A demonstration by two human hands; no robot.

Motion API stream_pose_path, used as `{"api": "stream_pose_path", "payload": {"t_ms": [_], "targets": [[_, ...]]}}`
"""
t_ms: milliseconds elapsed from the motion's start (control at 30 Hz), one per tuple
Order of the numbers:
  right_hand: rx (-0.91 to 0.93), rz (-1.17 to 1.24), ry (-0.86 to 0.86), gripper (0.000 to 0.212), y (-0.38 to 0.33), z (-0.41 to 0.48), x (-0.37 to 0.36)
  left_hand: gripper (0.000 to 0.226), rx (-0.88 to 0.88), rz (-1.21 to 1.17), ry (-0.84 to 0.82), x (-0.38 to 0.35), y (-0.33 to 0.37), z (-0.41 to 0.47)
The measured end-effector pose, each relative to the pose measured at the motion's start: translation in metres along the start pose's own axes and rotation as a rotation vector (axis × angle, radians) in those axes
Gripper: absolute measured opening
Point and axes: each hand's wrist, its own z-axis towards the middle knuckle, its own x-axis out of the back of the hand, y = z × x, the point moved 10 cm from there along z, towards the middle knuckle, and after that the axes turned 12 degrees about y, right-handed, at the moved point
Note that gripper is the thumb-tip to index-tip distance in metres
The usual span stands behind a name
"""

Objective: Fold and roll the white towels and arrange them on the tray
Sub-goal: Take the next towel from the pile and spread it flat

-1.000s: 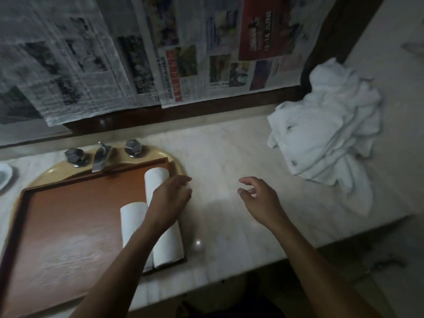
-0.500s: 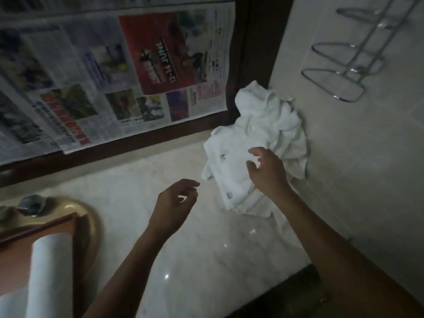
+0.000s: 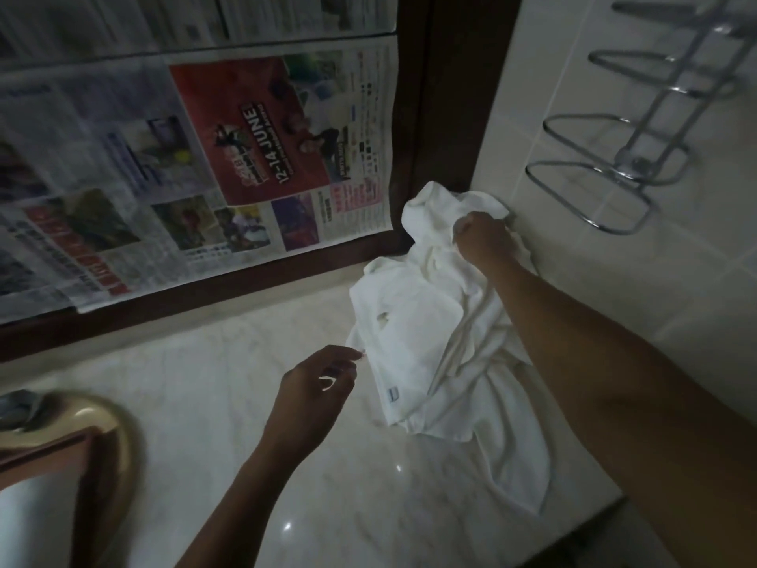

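Note:
A heap of crumpled white towels (image 3: 422,330) lies on the marble counter in the corner by the tiled wall. My right hand (image 3: 483,237) grips the top of the heap, fingers curled into the cloth. My left hand (image 3: 315,391) hovers just left of the heap with loosely curled fingers, holding nothing; its fingertips are close to the towel's edge. The brown tray (image 3: 88,457) shows only as a corner at the lower left, with a white rolled towel (image 3: 28,522) lying in it.
Newspaper sheets (image 3: 196,157) cover the mirror above the counter, framed in dark wood. A chrome wire rack (image 3: 614,157) is fixed to the tiled wall on the right. The yellow basin rim (image 3: 102,416) curves behind the tray. The counter's front edge runs at the lower right.
The view swung right, away from the tray. My right hand reached further onto the heap and took hold of its top. My left hand followed toward the towels' left edge.

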Motion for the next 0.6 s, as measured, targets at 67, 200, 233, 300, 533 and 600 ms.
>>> {"api": "stream_pose_path", "payload": {"t_ms": [67,200,233,300,533,600], "targets": [[-0.043,0.025,0.033,0.031,0.000,0.004,0.004,0.023,0.038,0.028,0.016,0.009,-0.011,-0.001],[0.037,-0.133,-0.171,0.077,-0.003,-0.011,-0.018,0.024,0.088,0.077,0.044,0.023,-0.029,-0.008],[0.108,-0.191,-0.181,0.076,-0.003,-0.017,-0.022,0.024,0.095,0.077,0.042,0.023,-0.030,-0.010],[0.260,-0.238,-0.132,0.045,-0.007,-0.026,-0.026,0.025,0.102,0.069,0.034,0.021,-0.028,-0.015],[0.216,-0.024,-0.160,0.012,-0.014,-0.030,-0.023,0.026,0.113,0.075,0.004,0.024,-0.031,-0.027],[0.229,0.107,-0.182,0.009,-0.027,-0.035,-0.008,0.026,0.113,0.074,0.025,0.031,-0.029,-0.024]]}}
